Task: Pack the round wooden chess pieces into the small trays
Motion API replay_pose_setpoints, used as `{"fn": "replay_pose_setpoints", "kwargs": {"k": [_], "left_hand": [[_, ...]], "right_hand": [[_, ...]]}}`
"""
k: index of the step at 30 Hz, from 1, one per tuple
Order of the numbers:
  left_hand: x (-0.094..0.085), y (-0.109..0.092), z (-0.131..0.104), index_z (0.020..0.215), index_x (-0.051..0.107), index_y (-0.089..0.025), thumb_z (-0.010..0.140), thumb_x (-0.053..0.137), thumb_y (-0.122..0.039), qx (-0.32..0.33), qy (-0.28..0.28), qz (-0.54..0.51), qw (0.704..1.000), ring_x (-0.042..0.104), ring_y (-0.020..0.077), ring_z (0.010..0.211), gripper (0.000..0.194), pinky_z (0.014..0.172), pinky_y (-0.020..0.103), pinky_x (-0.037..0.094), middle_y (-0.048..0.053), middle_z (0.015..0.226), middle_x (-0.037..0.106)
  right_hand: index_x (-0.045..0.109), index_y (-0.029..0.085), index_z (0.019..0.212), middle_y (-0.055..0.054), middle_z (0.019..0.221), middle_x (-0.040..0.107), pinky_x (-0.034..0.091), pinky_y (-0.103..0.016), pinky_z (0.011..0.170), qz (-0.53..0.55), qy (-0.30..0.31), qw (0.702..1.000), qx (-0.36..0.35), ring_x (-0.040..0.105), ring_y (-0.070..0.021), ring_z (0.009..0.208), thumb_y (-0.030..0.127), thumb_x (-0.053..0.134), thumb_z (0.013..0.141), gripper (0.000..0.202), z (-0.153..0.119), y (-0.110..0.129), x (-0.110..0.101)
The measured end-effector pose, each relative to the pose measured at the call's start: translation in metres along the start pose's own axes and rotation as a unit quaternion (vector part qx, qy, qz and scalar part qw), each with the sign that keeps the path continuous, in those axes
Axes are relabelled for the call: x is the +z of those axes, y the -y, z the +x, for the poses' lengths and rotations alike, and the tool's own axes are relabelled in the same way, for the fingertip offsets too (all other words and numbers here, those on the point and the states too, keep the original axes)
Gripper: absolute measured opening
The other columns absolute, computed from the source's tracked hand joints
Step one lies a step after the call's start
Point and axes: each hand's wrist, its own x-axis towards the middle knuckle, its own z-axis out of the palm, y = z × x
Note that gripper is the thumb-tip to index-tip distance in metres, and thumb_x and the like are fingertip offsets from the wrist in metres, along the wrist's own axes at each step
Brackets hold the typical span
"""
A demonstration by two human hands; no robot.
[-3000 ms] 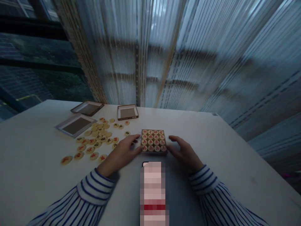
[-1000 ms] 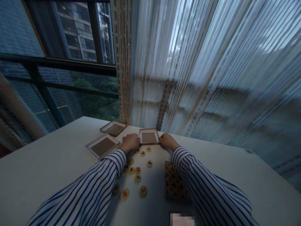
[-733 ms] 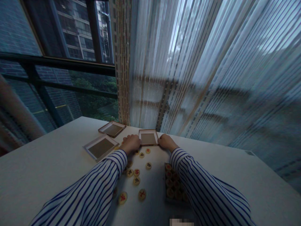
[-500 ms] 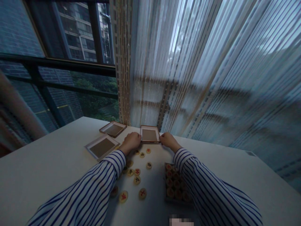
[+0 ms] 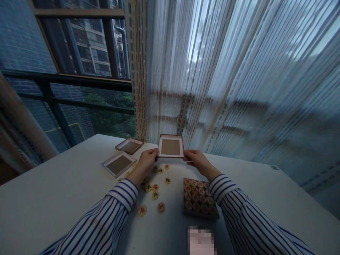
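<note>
Between my two hands is a shallow square box lid (image 5: 170, 146), pale inside with a brown-grey centre panel. My left hand (image 5: 147, 159) pinches its left edge and my right hand (image 5: 198, 161) grips its right edge. The lid appears raised off the table and tilted toward me. Loose round Chinese chess pieces (image 5: 155, 194), marked in red or black, lie below and around my left forearm, which hides some of them. A square box (image 5: 185, 209) filled with rows of red-marked pieces sits by my right forearm.
Two more shallow open boxes or lids lie at the left: a pale one (image 5: 105, 164) and a brown-rimmed one (image 5: 118, 145) behind it. The white table (image 5: 66, 187) ends at the striped curtain (image 5: 180, 71) and window railing. A pixelated patch covers the near edge.
Both hands have lifted the lid up and toward me, so it looks larger. My right forearm has shifted right, uncovering more of the filled box. The view has tilted slightly.
</note>
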Motion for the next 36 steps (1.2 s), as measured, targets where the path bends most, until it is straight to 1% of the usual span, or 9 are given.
{"fn": "replay_pose_setpoints", "kwargs": {"k": [7,14,17,20,24,27,29,31,36], "left_hand": [[0.012,0.001,-0.041,0.092,0.069,-0.01,0.068,0.058,-0.045,-0.014,0.013,-0.092,0.996,0.057,0.0123,0.059,0.043,0.055,0.023,0.046,0.006,0.072,0.068],[0.03,0.008,-0.081,0.1,0.067,-0.012,0.069,0.059,-0.046,-0.011,0.036,-0.096,0.995,0.063,0.0169,0.074,0.047,0.067,0.028,0.05,0.007,0.089,0.07],[0.036,0.008,-0.094,0.102,0.066,-0.011,0.07,0.06,-0.041,0.0,0.042,-0.084,0.996,0.063,0.0206,0.086,0.044,0.076,0.032,0.049,0.009,0.097,0.07],[0.038,0.009,-0.105,0.106,0.065,-0.011,0.074,0.058,-0.035,0.034,0.019,-0.028,0.999,0.061,0.0228,0.098,0.04,0.089,0.037,0.044,0.011,0.107,0.067],[0.036,0.01,-0.115,0.105,0.065,-0.012,0.075,0.059,-0.034,0.05,-0.008,-0.026,0.998,0.059,0.0238,0.104,0.038,0.093,0.037,0.042,0.013,0.109,0.066],[0.036,0.008,-0.121,0.101,0.067,-0.014,0.071,0.064,-0.037,0.043,-0.015,-0.067,0.997,0.061,0.0254,0.101,0.038,0.093,0.039,0.042,0.013,0.104,0.068],[0.038,0.006,-0.124,0.099,0.068,-0.013,0.069,0.066,-0.039,0.034,-0.005,-0.103,0.994,0.061,0.0262,0.1,0.04,0.092,0.04,0.043,0.013,0.103,0.069],[0.039,0.003,-0.126,0.099,0.067,-0.013,0.067,0.068,-0.042,0.02,0.011,-0.149,0.989,0.062,0.026,0.097,0.043,0.088,0.039,0.045,0.014,0.106,0.068],[0.041,0.0,-0.127,0.105,0.064,-0.014,0.074,0.062,-0.046,-0.036,0.049,-0.317,0.946,0.062,0.0236,0.098,0.044,0.081,0.035,0.049,0.013,0.115,0.063]], "right_hand": [[0.065,0.016,0.076,-0.003,0.074,0.066,0.044,-0.014,0.049,0.118,0.021,0.993,0.005,0.059,-0.0071,0.06,0.03,0.057,0.077,0.016,-0.048,-0.011,-0.014],[0.067,0.015,0.084,-0.004,0.077,0.068,0.049,-0.017,0.055,0.187,0.034,0.982,-0.015,0.062,-0.0104,0.064,0.032,0.062,0.073,0.02,-0.099,-0.027,-0.031],[0.067,0.015,0.088,-0.004,0.081,0.069,0.05,-0.021,0.057,0.171,-0.005,0.985,-0.024,0.063,-0.013,0.069,0.036,0.066,0.069,0.028,-0.113,-0.037,-0.038],[0.066,0.014,0.093,-0.007,0.085,0.07,0.052,-0.026,0.062,0.143,-0.063,0.986,-0.051,0.064,-0.0177,0.077,0.038,0.067,0.066,0.036,-0.123,-0.047,-0.043],[0.064,0.015,0.095,-0.009,0.088,0.07,0.054,-0.032,0.069,0.074,-0.13,0.979,-0.136,0.065,-0.0217,0.084,0.039,0.065,0.069,0.036,-0.133,-0.059,-0.042],[0.063,0.017,0.099,-0.008,0.092,0.07,0.056,-0.033,0.067,-0.033,-0.157,0.965,-0.206,0.066,-0.02,0.08,0.037,0.058,0.077,0.03,-0.141,-0.065,-0.039],[0.062,0.018,0.102,-0.007,0.09,0.069,0.056,-0.031,0.062,-0.117,-0.179,0.944,-0.25,0.065,-0.0179,0.072,0.034,0.055,0.081,0.027,-0.146,-0.068,-0.037],[0.06,0.018,0.104,-0.007,0.088,0.069,0.056,-0.032,0.063,-0.197,-0.206,0.907,-0.309,0.065,-0.0175,0.071,0.029,0.053,0.083,0.025,-0.149,-0.069,-0.036],[0.054,0.019,0.113,-0.01,0.101,0.066,0.053,-0.037,0.078,-0.354,-0.209,0.777,-0.478,0.061,-0.0204,0.093,0.016,0.051,0.084,0.03,-0.153,-0.068,-0.042]]}}
